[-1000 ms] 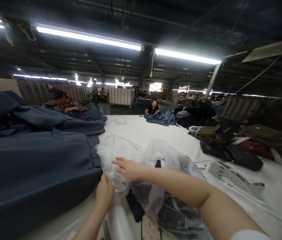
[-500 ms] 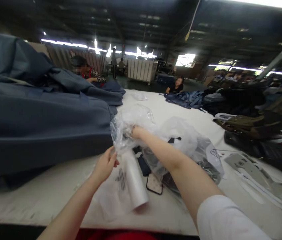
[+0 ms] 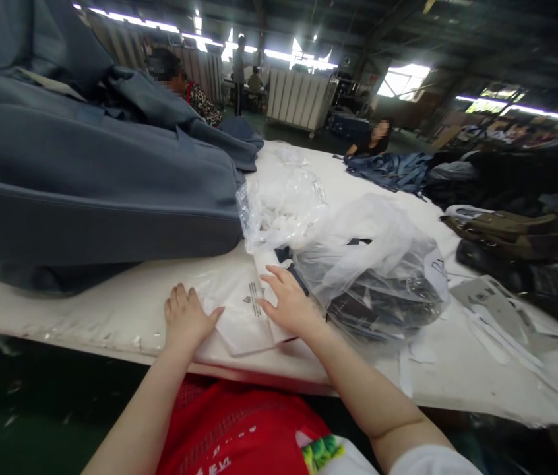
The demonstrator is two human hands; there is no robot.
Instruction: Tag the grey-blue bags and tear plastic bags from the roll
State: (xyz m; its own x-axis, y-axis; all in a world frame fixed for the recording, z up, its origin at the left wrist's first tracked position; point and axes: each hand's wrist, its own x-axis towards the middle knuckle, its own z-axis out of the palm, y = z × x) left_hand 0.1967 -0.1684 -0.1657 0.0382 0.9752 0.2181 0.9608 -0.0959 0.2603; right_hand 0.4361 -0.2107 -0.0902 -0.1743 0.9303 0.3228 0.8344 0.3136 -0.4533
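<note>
A whitish translucent plastic bag [image 3: 232, 323] with dark printing lies flat at the table's front edge. My left hand [image 3: 187, 316] rests at its left side, fingers spread. My right hand [image 3: 286, 300] is over its right part with fingers apart, nothing gripped between them. Under and beside the right hand, a white roll [image 3: 265, 264] is partly covered. Behind it sits a clear plastic bag [image 3: 283, 204] with whitish contents. A larger clear bag [image 3: 382, 284] of dark items lies to the right of my right hand.
A large pile of blue-grey fabric bags [image 3: 101, 191] fills the table's left side. Dark blue straps [image 3: 388, 171], an olive-brown bag [image 3: 511, 227] and grey cut pieces [image 3: 501, 310] lie on the right. Co-workers sit beyond the white table [image 3: 457, 376].
My right hand has come out of the clear bag and back toward me, over the flat printed bag. My left hand has moved left and lowered, its fingers spreading. The view tilts down.
</note>
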